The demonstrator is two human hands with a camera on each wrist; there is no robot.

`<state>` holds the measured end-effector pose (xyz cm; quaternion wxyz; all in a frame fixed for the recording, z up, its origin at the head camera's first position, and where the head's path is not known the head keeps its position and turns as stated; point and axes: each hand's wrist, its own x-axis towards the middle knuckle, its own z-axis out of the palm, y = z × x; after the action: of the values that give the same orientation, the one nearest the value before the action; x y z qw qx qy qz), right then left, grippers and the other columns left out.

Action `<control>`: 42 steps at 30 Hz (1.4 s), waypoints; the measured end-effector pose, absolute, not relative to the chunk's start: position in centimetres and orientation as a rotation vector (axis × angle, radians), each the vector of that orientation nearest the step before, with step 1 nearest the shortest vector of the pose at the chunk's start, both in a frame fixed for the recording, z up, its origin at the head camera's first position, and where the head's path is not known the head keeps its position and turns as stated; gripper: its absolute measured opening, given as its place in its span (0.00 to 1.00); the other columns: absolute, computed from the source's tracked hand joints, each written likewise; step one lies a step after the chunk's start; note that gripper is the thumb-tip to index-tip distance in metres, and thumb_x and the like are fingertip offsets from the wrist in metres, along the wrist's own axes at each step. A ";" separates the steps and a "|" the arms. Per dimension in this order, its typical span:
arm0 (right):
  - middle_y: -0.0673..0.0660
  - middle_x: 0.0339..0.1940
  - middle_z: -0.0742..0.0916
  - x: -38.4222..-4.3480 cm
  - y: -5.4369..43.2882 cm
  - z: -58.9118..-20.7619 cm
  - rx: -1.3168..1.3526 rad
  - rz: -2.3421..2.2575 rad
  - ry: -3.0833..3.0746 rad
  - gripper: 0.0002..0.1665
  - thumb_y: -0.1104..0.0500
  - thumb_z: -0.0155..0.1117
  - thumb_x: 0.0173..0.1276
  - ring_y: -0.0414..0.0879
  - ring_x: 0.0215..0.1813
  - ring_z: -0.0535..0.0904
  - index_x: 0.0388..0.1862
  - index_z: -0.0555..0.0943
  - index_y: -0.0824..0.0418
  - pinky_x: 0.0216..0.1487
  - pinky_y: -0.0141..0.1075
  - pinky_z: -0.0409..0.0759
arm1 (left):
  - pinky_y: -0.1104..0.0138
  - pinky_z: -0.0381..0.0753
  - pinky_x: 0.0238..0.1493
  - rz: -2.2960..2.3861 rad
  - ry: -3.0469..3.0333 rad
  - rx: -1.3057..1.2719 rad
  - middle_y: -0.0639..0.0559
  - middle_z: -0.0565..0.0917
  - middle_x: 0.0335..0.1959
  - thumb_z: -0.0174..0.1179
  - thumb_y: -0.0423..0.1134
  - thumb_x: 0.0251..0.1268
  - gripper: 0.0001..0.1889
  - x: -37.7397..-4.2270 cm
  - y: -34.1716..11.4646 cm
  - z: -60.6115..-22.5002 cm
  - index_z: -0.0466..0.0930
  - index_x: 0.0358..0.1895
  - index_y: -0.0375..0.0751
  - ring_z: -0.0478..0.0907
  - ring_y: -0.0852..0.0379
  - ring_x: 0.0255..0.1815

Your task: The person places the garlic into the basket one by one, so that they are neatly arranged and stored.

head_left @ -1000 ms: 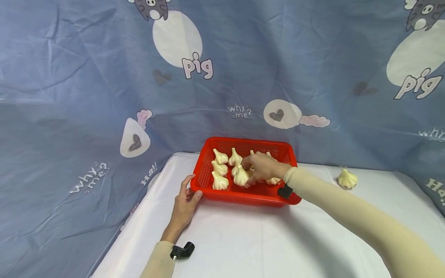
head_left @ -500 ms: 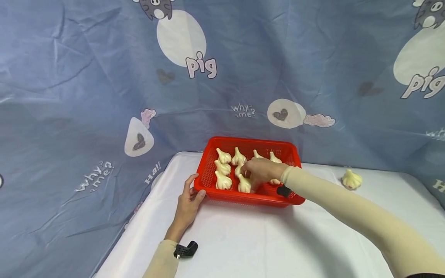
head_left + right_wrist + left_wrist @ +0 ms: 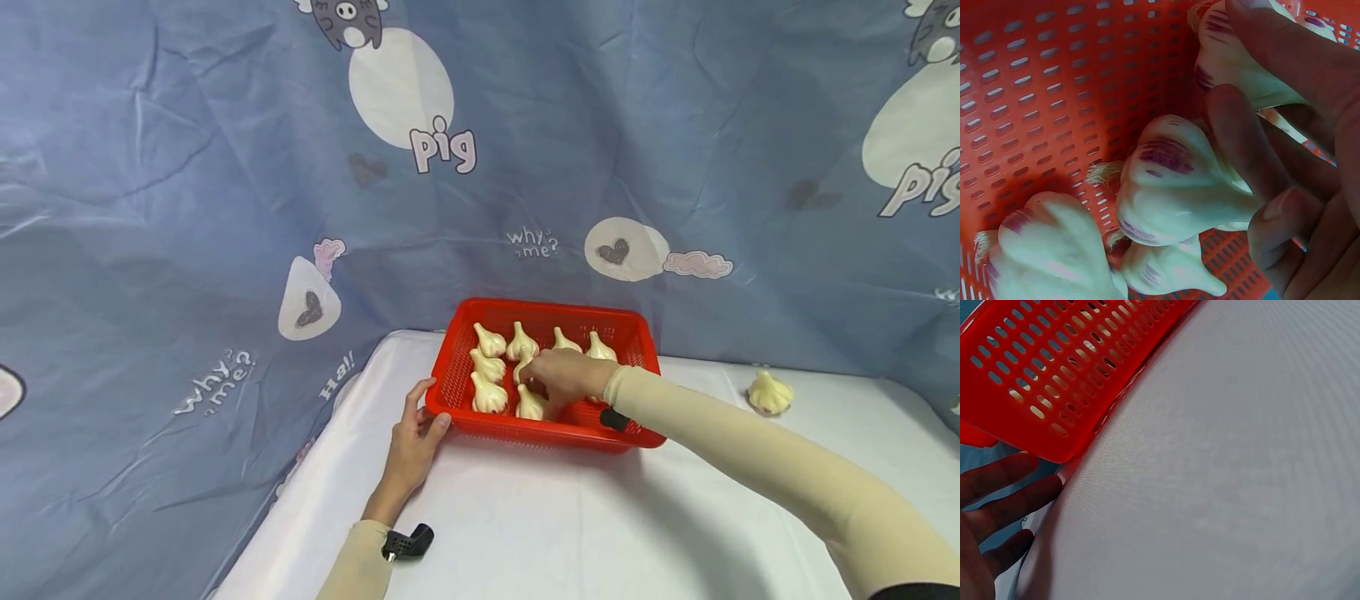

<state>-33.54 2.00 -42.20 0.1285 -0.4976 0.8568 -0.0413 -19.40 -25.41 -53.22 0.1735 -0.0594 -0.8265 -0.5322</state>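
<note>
A red perforated plastic basket (image 3: 525, 429) stands on the white-covered table, with several garlic bulbs (image 3: 490, 396) lying in it. My left hand (image 3: 408, 454) rests at its front left corner; in the left wrist view the fingers (image 3: 1013, 509) are fairly straight, and one fingertip touches the basket's corner. Inside the basket, my right hand (image 3: 566, 375) pinches a garlic bulb (image 3: 1235, 69) near the front wall between thumb and index finger. Other bulbs (image 3: 1169, 181) with purple streaks lie beside that hand. The right hand and sleeve hide part of the basket's right half.
One loose garlic bulb (image 3: 770, 393) sits on the white table cover (image 3: 525, 525), to the right of the basket. A blue printed curtain (image 3: 570, 150) hangs behind the table and down its left side.
My right hand has brought the garlic bulb slightly forward and down to the basket's front wall. My left hand keeps its place at the corner. The head view has shifted slightly.
</note>
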 end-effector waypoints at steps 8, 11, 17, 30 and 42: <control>0.44 0.27 0.82 -33.6 1.7 -42.4 -1.492 -0.103 2.507 0.24 0.53 0.91 0.46 0.38 0.29 0.74 0.35 0.81 0.50 0.31 0.35 0.74 | 0.44 0.83 0.62 -1.496 -2.345 -0.164 0.42 0.92 0.53 0.63 0.43 0.75 0.33 -19.3 -25.3 -53.0 0.62 0.80 0.60 0.90 0.45 0.56; 0.44 0.27 0.82 -33.7 1.5 -42.5 -1.514 -0.102 2.512 0.24 0.52 0.91 0.46 0.37 0.29 0.74 0.36 0.82 0.50 0.31 0.35 0.74 | 0.44 0.84 0.62 -1.501 -2.343 -0.167 0.43 0.92 0.53 0.63 0.43 0.76 0.33 -19.3 -25.4 -53.0 0.62 0.80 0.60 0.90 0.46 0.55; 0.44 0.27 0.82 -33.7 1.7 -42.1 -1.504 -0.083 2.518 0.25 0.50 0.91 0.46 0.38 0.29 0.73 0.35 0.82 0.50 0.30 0.35 0.72 | 0.42 0.84 0.62 -1.498 -2.340 -0.189 0.42 0.91 0.54 0.62 0.42 0.76 0.34 -19.6 -25.4 -53.1 0.61 0.80 0.60 0.90 0.45 0.56; 0.50 0.42 0.94 -33.7 3.0 -39.9 -1.286 -0.219 2.496 0.34 0.47 0.91 0.47 0.38 0.40 0.87 0.54 0.89 0.52 0.47 0.40 0.85 | 0.43 0.84 0.62 -1.517 -2.326 -0.173 0.40 0.91 0.55 0.63 0.39 0.75 0.34 -19.4 -25.4 -53.1 0.62 0.80 0.59 0.90 0.44 0.56; 0.52 0.40 0.94 -34.1 9.8 -36.6 -1.332 -0.409 2.623 0.22 0.51 0.85 0.58 0.48 0.44 0.92 0.49 0.90 0.58 0.48 0.45 0.88 | 0.59 0.84 0.61 -1.541 -2.311 -0.151 0.41 0.91 0.53 0.64 0.36 0.74 0.35 -19.4 -25.3 -53.2 0.63 0.80 0.57 0.90 0.45 0.54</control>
<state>-34.09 9.79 -36.59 0.0855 -0.4468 0.8800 -0.1371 -19.38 -25.25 -53.18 0.1788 -0.0533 -0.8174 -0.5450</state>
